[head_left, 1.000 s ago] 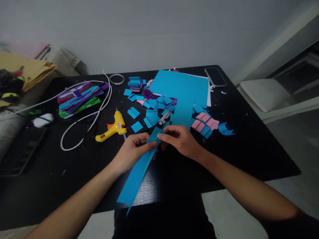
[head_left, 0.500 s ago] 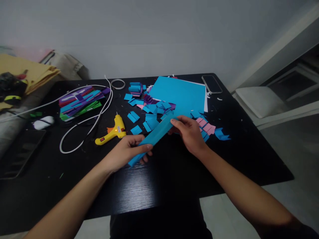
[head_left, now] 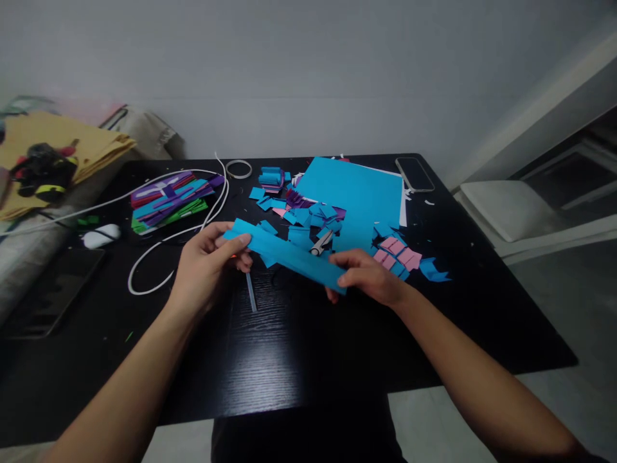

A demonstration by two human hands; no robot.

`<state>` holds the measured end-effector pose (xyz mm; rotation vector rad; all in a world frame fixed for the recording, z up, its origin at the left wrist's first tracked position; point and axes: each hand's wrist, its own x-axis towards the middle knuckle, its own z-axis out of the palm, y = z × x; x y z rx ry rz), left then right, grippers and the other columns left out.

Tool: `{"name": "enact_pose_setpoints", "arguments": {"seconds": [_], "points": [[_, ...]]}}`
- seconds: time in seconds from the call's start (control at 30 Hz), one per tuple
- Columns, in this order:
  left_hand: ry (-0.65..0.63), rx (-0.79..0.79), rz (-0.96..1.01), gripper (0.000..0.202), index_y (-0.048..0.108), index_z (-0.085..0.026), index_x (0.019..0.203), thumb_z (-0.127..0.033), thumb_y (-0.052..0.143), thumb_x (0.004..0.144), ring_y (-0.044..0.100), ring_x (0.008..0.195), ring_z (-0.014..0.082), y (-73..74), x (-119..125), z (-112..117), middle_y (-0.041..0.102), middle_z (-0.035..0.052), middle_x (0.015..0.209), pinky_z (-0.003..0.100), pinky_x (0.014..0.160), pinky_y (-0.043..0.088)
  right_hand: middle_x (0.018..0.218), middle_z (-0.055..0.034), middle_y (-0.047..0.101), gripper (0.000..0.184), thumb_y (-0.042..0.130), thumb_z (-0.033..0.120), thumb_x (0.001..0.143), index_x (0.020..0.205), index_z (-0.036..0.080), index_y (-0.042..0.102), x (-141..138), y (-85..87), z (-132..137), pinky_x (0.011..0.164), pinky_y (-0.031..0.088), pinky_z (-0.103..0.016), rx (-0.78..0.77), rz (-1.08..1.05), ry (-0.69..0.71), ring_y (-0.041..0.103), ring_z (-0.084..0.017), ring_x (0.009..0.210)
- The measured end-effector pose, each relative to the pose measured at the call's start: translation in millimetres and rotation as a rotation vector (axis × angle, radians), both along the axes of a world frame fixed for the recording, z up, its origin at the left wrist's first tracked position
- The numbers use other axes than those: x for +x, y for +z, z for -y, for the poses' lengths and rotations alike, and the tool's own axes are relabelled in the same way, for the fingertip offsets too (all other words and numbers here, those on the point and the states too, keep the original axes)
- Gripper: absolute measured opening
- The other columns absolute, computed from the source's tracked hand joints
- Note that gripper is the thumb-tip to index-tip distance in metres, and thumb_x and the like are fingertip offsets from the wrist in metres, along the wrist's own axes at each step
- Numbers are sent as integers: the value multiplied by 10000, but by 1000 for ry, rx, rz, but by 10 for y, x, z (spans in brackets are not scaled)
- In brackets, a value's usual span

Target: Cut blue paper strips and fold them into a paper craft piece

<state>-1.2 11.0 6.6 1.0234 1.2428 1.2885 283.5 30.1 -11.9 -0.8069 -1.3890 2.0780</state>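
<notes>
A long blue paper strip [head_left: 289,254] is stretched between my two hands, sloping down to the right above the black table. My left hand [head_left: 208,256] pinches its left end, thumb on top. At the lower right end, my right hand [head_left: 365,276] grips it between thumb and fingers. Just behind the strip lie scissors [head_left: 322,243] and scattered cut blue paper pieces [head_left: 299,216]. A thin translucent glue stick [head_left: 251,292] shows below my left hand. The yellow glue gun is hidden behind my left hand and the strip.
A large blue sheet [head_left: 357,193] lies at the back, with pink pieces [head_left: 398,252] to its right. A phone [head_left: 415,174] is in the far right corner. A white cable [head_left: 144,257] loops around bundled coloured strips [head_left: 173,199] at left, near a white mouse [head_left: 101,236].
The strip has swung from rising rightward to sloping down rightward. My left hand has moved up and left, my right hand slightly down. The scissors and glue stick now show; the glue gun is covered.
</notes>
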Motion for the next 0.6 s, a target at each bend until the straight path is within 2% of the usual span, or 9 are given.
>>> {"name": "enact_pose_setpoints", "arguments": {"seconds": [0.07, 0.1, 0.13, 0.2, 0.3, 0.47, 0.6], "points": [[-36, 32, -8, 271, 698, -160, 1026, -294, 822, 826, 636, 536, 111, -20, 47, 24, 699, -24, 620, 211, 569, 556, 795, -75, 770, 188, 768, 249, 746, 856, 98, 750, -43, 10, 54, 706, 593, -297, -64, 27, 206, 734, -180, 712], [-75, 34, -16, 271, 698, -158, 1024, -292, 824, 825, 639, 535, 112, -33, 85, 44, 703, -24, 621, 210, 567, 556, 856, -83, 772, 235, 792, 277, 777, 920, 94, 751, -85, 7, 90, 736, 604, -307, -87, 25, 259, 749, -189, 764], [-127, 29, -24, 269, 697, -155, 1010, -295, 829, 821, 645, 532, 113, -45, 132, 69, 706, -22, 621, 211, 564, 556, 910, -90, 771, 277, 794, 318, 817, 978, 98, 741, -136, -3, 131, 745, 612, -311, -109, -3, 248, 759, -191, 792], [-232, 4, -42, 289, 699, -148, 999, -297, 847, 800, 669, 553, 122, -68, 238, 130, 721, -15, 647, 216, 565, 564, 962, -90, 762, 342, 752, 411, 909, 1081, 120, 705, -247, -36, 212, 731, 627, -309, -128, -39, 119, 770, -186, 802], [-329, -16, -67, 232, 703, -145, 916, -289, 843, 802, 663, 553, 106, -85, 371, 214, 716, -17, 634, 189, 555, 540, 897, -70, 753, 367, 750, 459, 922, 1046, 115, 712, -363, -93, 296, 665, 633, -279, -100, -66, 14, 763, -162, 713], [-314, -23, -133, 225, 718, -142, 790, -340, 800, 858, 647, 532, 84, -81, 405, 253, 717, -4, 619, 161, 538, 509, 788, -38, 756, 342, 772, 453, 906, 964, 122, 708, -378, -113, 330, 559, 613, -249, -137, -74, -33, 733, -139, 590], [-307, -52, -150, 288, 733, -139, 795, -412, 816, 842, 660, 525, 94, -71, 388, 237, 737, 10, 650, 170, 525, 520, 763, -37, 759, 326, 796, 429, 887, 917, 117, 707, -368, -79, 333, 551, 614, -243, -129, -41, -45, 728, -134, 573]]}}
